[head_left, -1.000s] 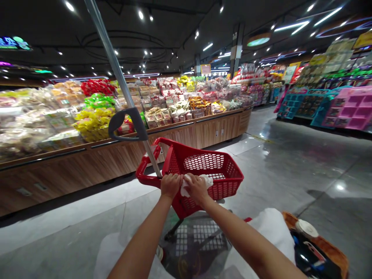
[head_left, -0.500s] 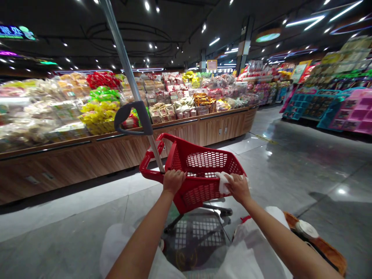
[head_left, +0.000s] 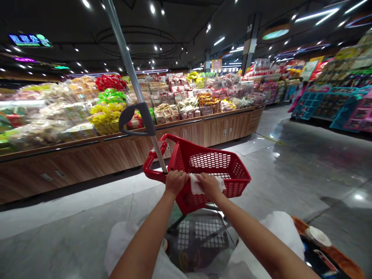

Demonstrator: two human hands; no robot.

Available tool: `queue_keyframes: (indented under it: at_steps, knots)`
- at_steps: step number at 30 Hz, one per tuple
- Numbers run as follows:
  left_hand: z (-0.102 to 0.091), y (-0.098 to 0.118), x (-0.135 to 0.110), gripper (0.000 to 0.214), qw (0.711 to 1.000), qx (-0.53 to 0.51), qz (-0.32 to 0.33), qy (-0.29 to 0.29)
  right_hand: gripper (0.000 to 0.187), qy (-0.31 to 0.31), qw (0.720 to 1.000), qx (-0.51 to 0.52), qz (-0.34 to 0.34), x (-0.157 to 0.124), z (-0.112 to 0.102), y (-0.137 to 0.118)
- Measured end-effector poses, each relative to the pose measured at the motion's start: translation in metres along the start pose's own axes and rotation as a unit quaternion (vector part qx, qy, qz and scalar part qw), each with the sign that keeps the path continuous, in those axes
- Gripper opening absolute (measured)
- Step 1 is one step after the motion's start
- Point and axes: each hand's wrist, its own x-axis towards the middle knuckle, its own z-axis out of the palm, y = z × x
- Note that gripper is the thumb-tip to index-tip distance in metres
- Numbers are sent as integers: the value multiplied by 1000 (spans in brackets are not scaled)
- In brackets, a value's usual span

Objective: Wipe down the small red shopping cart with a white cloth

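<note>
- Left hand (head_left: 176, 182): curled tightly over the near rim of a red plastic shopping basket (head_left: 212, 164), fingers and thumb clamped on it.
- Right hand (head_left: 210, 185): just beside the left, fingers closed on a white wipe (head_left: 194, 185), pressing it against the same rim.
- Basket position: straight ahead, low, on dark trolley legs (head_left: 177, 226), tilted up at the far end.
- Rising from its left corner: a grey pull handle (head_left: 136, 116) on a slanted metal pole.
- Near right: a white plastic bag (head_left: 279, 228) beside the right forearm, and an orange-rimmed container (head_left: 328, 252).
- Far left: a wood-panelled counter (head_left: 226, 131) piled with bagged snacks (head_left: 107, 116).
- Far right: pink and teal display racks (head_left: 310, 102).
- Underfoot: polished grey floor tiles (head_left: 290, 174).
</note>
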Motion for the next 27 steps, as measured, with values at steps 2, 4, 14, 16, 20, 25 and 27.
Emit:
queue_keyframes:
  at_steps: [2,4,14,16,20,25,27]
  knots:
    - [-2,-3,-2,36,1000,-6,-3,4,38,-20,1000,-21,2,-16,-2,28]
    - [-3,-3,-3,36,1000,-14,-8,7,38,-21,999,-41,9,-33,-3,54]
    - [7,10,4,37,1000,-6,-9,27,39,43,999,8,-3,-7,3,5]
    - [8,11,5,34,1000,-1,-5,16,36,40,999,16,2,7,3,-15]
    - [5,10,4,33,1000,-7,3,-5,33,7,1000,1,-5,8,-1,-12]
    - [4,9,2,37,1000,-17,6,10,34,-24,999,-39,-4,-24,-7,43]
    - [6,11,3,38,1000,-15,5,16,33,-13,999,-47,2,-34,-7,59]
